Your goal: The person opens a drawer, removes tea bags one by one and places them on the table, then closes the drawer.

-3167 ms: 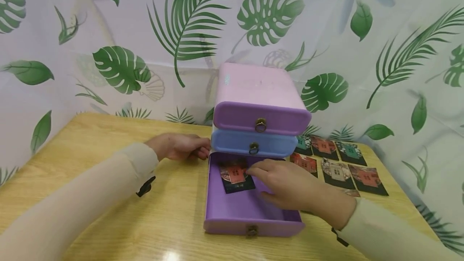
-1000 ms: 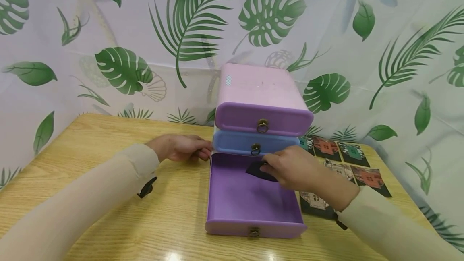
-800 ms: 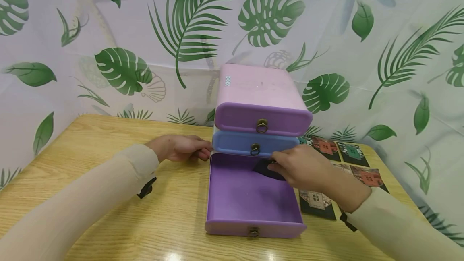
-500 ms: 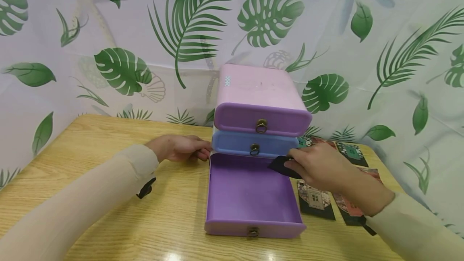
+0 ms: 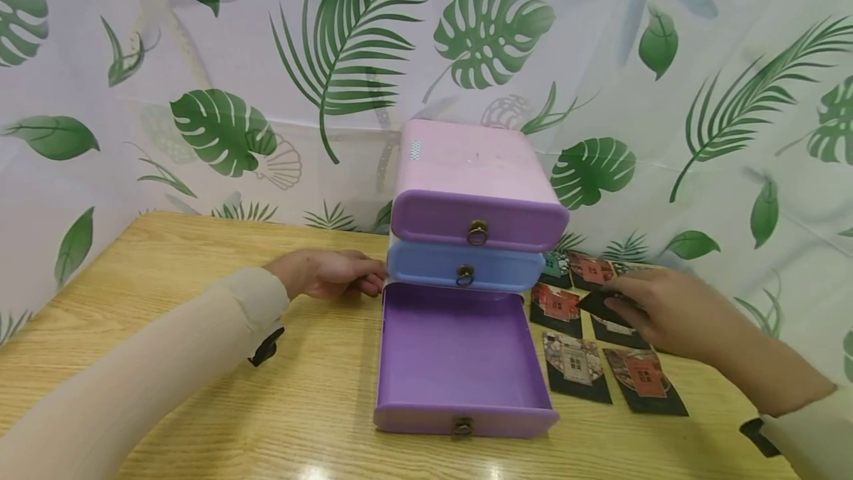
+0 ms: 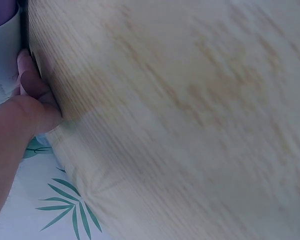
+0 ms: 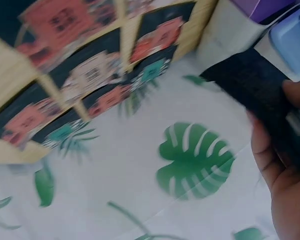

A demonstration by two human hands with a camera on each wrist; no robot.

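Note:
My right hand pinches a flat black packet between thumb and fingers. It hovers over the rows of packets on the right, the dark plain side showing in both views. To the left of it the bottom purple drawer stands pulled out, with nothing lying inside. My left hand rests on the table against the left side of the drawer cabinet, fingers touching its lower wall. In the left wrist view, its fingertips meet the pale cabinet side.
Several packets with red, green and beige labels lie in rows right of the cabinet; a beige one and a red one are nearest. A blue drawer and an upper purple drawer are closed. Leaf-patterned cloth hangs behind the wooden table.
The packet that lay in the bottom drawer is now in my right hand, lifted out and carried right over the other packets. My left hand stays at the cabinet's side.

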